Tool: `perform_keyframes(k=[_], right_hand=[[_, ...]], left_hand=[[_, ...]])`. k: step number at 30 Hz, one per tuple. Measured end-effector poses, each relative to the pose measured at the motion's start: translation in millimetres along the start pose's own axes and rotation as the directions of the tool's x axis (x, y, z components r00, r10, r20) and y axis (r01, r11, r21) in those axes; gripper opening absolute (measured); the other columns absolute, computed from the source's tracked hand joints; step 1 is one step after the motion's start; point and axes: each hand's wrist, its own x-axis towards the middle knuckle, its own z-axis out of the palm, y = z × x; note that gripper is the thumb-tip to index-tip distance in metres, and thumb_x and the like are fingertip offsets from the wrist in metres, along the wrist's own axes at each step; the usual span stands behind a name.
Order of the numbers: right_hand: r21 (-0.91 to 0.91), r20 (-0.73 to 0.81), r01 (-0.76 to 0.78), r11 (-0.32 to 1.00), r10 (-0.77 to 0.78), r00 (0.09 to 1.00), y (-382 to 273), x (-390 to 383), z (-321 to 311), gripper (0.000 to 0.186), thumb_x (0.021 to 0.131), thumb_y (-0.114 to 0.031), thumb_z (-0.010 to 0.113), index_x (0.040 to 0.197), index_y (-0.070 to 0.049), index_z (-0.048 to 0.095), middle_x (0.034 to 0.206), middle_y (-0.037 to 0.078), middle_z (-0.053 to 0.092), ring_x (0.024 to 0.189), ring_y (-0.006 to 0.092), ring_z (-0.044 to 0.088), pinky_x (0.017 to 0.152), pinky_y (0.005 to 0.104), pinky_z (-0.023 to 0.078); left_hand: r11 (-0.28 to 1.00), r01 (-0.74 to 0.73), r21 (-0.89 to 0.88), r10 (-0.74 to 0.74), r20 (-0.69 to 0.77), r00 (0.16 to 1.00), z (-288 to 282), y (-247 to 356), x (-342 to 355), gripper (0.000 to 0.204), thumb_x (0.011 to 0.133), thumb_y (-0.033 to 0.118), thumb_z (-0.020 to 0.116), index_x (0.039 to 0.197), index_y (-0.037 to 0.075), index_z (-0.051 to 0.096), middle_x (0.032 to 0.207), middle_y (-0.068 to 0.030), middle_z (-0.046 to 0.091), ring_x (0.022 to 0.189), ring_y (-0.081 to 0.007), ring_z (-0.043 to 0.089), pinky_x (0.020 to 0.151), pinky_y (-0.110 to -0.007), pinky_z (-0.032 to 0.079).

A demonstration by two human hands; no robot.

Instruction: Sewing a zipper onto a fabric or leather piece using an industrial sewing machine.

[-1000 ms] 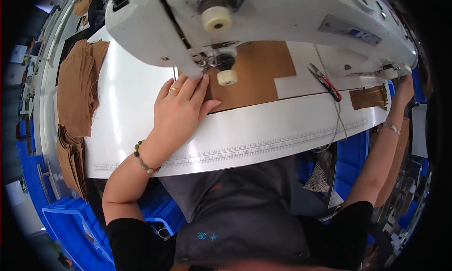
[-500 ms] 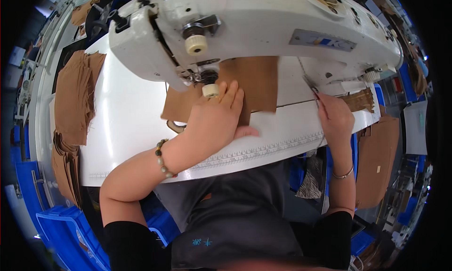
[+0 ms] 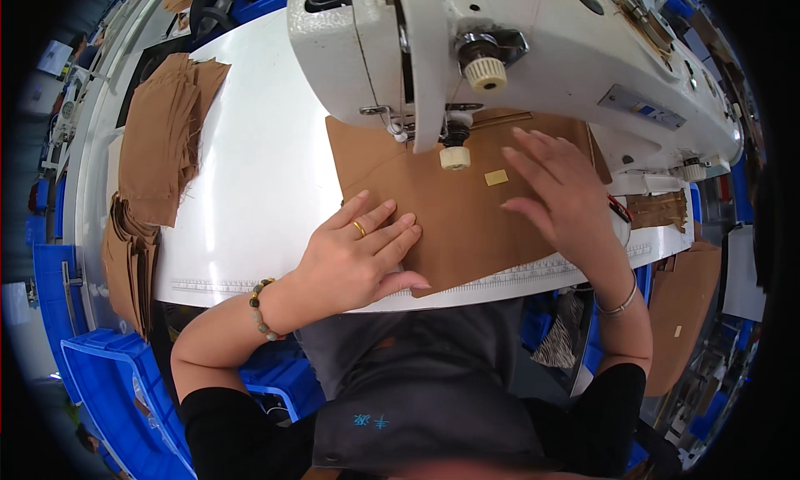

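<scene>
Cloth [image 3: 467, 238], brown and broad, lies on the white counter [image 3: 250, 163] in front of you, its far part running beneath the sewing machine [image 3: 550, 72] and its near corner covering some of the ruler marks [image 3: 218, 286] along the counter's front edge. Your left hand [image 3: 354, 259] rests palm down on the cloth's left edge, its fingers lightly spread and lying flat, the thumb held out toward the near corner; a gold ring [image 3: 359, 228] sits on one finger and a beaded bracelet [image 3: 263, 313] circles that wrist. Your right hand [image 3: 571, 201] is over the cloth's right part, fingers fanned and thumb well apart from them, pinching nothing; you cannot tell from this view whether those fingertips touch the fabric. A small pale label [image 3: 497, 177] shows on the cloth just left of your right fingers, near the machine's lower cream knob [image 3: 454, 158]. Just beside your right wrist, red-handled snips [image 3: 617, 208] are partly hidden, with a brown scrap [image 3: 658, 211] farther right. On your left, a pile of brown pieces [image 3: 162, 138] lies on the counter, and a second bundle [image 3: 130, 267] droops nearer to you, above a blue bin [image 3: 108, 347].
</scene>
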Motion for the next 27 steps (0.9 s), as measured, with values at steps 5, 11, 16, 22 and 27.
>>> perform_keyframes(k=[5, 11, 16, 22, 27], right_hand=[[0.086, 0.09, 0.156, 0.984, -0.163, 0.982, -19.9, 32.9, 36.8, 0.061, 0.085, -0.049, 0.075, 0.127, -0.006, 0.068, 0.143, 0.015, 0.06, 0.132, 0.0354, 0.057, 0.112, 0.0492, 0.043], [0.19, 0.212, 0.066, 0.98, -0.106, 0.971, -36.2, 41.7, 51.9, 0.065, 0.074, -0.051, 0.081, 0.116, -0.003, 0.072, 0.136, 0.022, 0.062, 0.124, 0.0383, 0.06, 0.104, 0.0453, 0.048], [0.105, 0.147, 0.057, 0.993, -0.072, 0.987, -52.3, 40.0, 51.7, 0.065, 0.065, -0.051, 0.086, 0.106, -0.003, 0.075, 0.118, 0.017, 0.066, 0.108, 0.0308, 0.063, 0.091, 0.0409, 0.051], [0.062, 0.135, 0.041, 0.997, -0.049, 0.99, -62.9, 45.1, 51.8, 0.061, 0.06, -0.051, 0.087, 0.097, -0.004, 0.076, 0.096, 0.009, 0.063, 0.093, 0.0262, 0.061, 0.079, 0.0395, 0.048], [0.049, 0.188, 0.025, 0.998, -0.033, 0.982, -58.8, 45.1, 53.8, 0.061, 0.062, -0.052, 0.086, 0.095, -0.002, 0.077, 0.096, 0.011, 0.064, 0.096, 0.0299, 0.062, 0.089, 0.0418, 0.049]], left_hand=[[0.999, 0.03, 0.015, -0.03, 0.012, 0.999, -3.1, -2.6, -8.5, 0.06, 0.08, 0.054, 0.081, 0.12, 0.01, 0.076, 0.118, -0.0065, 0.077, 0.116, -0.0266, 0.072, 0.106, -0.048, 0.052], [0.996, 0.066, 0.064, -0.064, -0.025, 0.998, -8.1, -11.7, 8.9, 0.059, 0.08, 0.048, 0.082, 0.121, 0.006, 0.074, 0.114, -0.0077, 0.076, 0.111, -0.0275, 0.071, 0.103, -0.045, 0.053], [0.977, 0.203, 0.058, -0.203, -0.012, 0.979, 2.4, -27.9, 26.5, 0.073, 0.078, 0.05, 0.079, 0.13, 0.0, 0.068, 0.133, -0.0128, 0.067, 0.123, -0.0296, 0.064, 0.105, -0.043, 0.051], [0.971, 0.236, -0.034, -0.234, 0.073, 0.97, 6.9, -38.6, 21.3, 0.082, 0.078, 0.058, 0.075, 0.135, 0.0, 0.065, 0.142, -0.013, 0.064, 0.135, -0.0314, 0.058, 0.11, -0.046, 0.048], [0.982, 0.187, -0.002, -0.186, 0.053, 0.981, 6.8, -39.4, 21.7, 0.083, 0.078, 0.059, 0.074, 0.136, 0.0, 0.065, 0.143, -0.0124, 0.063, 0.135, -0.0315, 0.058, 0.111, -0.047, 0.047]])
